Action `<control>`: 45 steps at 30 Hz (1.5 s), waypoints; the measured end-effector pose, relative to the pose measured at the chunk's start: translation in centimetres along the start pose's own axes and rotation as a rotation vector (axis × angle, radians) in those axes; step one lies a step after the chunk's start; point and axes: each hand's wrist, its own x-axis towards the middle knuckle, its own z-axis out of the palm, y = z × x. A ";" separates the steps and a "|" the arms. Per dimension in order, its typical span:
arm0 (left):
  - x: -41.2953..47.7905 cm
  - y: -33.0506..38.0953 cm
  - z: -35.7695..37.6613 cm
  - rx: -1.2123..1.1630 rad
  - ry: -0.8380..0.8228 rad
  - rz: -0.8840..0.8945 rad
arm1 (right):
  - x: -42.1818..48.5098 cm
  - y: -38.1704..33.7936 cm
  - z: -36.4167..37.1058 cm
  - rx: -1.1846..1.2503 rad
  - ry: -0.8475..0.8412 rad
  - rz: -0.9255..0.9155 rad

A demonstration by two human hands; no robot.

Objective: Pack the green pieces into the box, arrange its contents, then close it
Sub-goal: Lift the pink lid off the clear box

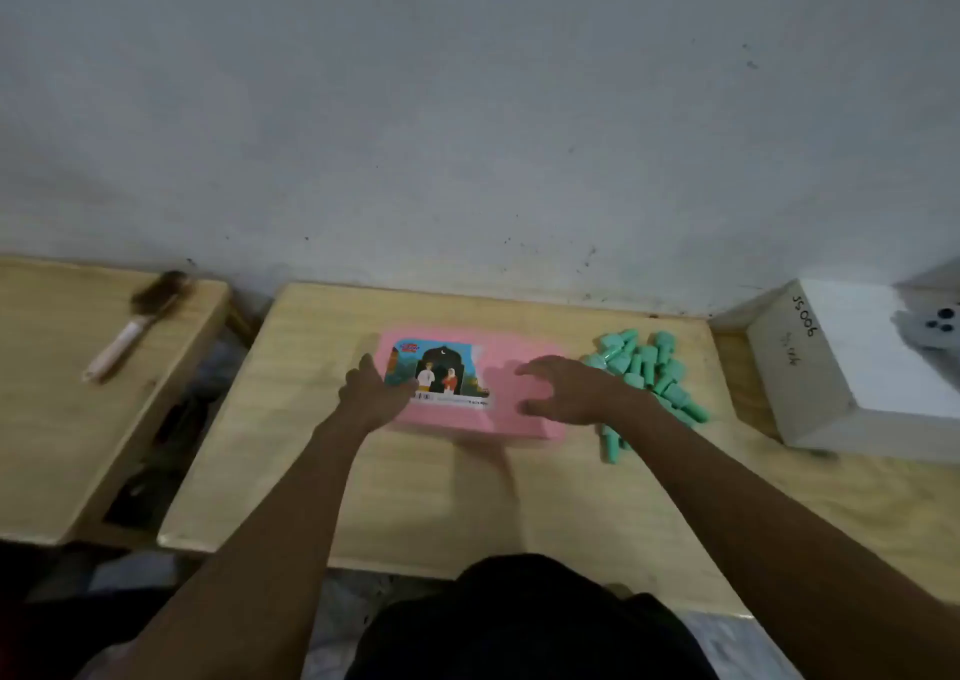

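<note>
Pink box point(452, 419) was shut, green pieces point(649, 373) piled beside. Left hand point(371, 393) at its edge, grip unclear; right hand point(566, 391) splayed, empty. Likely next: open lid.

Left hand point(375, 392), right hand point(567, 391) at closed pink box point(500, 420) beside green pieces point(650, 367)

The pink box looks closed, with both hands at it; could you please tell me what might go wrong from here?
1. The green pieces lie in a loose pile right beside the pink box, partly under the right hand; opening the lid or moving that arm could scatter them.
2. The left hand sits only at the box's left edge, so the box might slide on the table.
</note>
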 end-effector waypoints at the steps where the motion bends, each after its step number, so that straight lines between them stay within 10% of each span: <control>1: -0.5 -0.2 0.1 -0.054 0.006 0.005 | -0.1 0.0 0.6 -0.036 -0.033 -0.004; 19: 0.2 -5.8 1.7 -0.477 -0.002 0.070 | -1.0 -2.9 4.4 -0.566 -0.011 0.092; 45: -0.2 -7.1 3.6 -0.649 -0.007 0.100 | 0.9 -2.7 1.2 -0.610 -0.204 0.037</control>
